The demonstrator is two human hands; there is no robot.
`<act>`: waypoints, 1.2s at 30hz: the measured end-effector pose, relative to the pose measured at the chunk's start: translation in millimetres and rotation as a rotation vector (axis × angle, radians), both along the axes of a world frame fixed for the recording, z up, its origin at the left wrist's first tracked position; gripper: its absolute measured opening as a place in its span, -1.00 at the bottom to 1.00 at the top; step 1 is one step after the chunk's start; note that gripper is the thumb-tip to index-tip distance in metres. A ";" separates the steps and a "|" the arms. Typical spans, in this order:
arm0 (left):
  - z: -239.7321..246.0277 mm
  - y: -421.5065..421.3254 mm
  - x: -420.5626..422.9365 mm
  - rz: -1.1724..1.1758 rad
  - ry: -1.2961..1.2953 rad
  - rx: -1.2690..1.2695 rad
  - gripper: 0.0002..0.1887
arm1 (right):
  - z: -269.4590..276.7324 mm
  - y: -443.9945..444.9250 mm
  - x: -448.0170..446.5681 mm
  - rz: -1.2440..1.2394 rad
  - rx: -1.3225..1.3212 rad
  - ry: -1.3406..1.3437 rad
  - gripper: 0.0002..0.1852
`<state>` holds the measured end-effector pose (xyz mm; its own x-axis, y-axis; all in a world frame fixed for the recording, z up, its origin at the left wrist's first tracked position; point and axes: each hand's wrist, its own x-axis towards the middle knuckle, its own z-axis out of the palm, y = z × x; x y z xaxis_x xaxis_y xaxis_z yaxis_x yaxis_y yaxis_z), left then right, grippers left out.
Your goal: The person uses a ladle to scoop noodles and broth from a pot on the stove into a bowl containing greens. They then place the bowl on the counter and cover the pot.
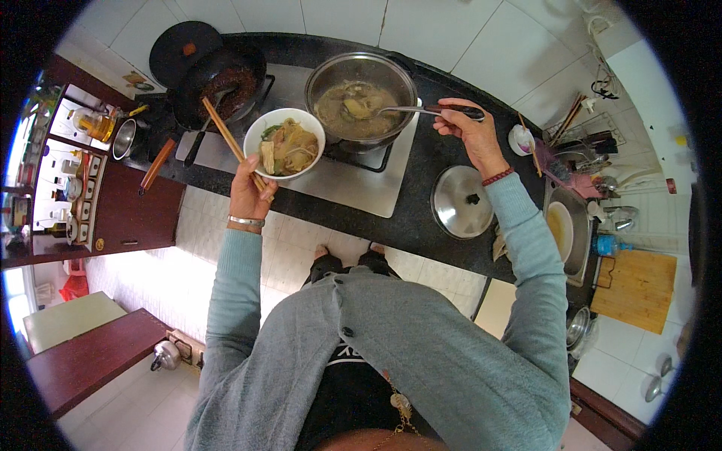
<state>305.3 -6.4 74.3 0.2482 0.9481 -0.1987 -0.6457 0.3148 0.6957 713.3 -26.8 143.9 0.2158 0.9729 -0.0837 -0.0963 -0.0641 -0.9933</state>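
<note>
My left hand holds a white bowl of noodles with greens and pale pieces, along with a pair of wooden chopsticks. The bowl is over the stovetop, left of and nearer than a steel pot of soup. In my right hand is the dark handle of a metal ladle; its head rests in the soup, with some solid food in or beside it. Behind the bowl to the left, a black wok contains dark reddish-brown food and a spatula.
A steel lid lies on the dark counter at the right, near a sink containing a large bowl. A small white bowl stands farther back. The wok's wooden handle points toward the counter's front edge. A dark round lid leans behind the wok.
</note>
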 end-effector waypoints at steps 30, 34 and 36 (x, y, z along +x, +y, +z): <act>2.9 33.8 58.2 0.016 0.148 -0.157 -0.69 | 152.1 3.1 32.8 0.080 0.299 -0.206 -0.65; 7.3 35.4 66.4 0.015 0.155 -0.157 -0.66 | 197.5 5.7 38.8 0.111 0.361 -0.268 -0.62; 6.0 39.2 72.0 0.012 0.149 -0.135 -0.65 | 216.1 3.6 38.3 0.128 0.396 -0.275 -0.61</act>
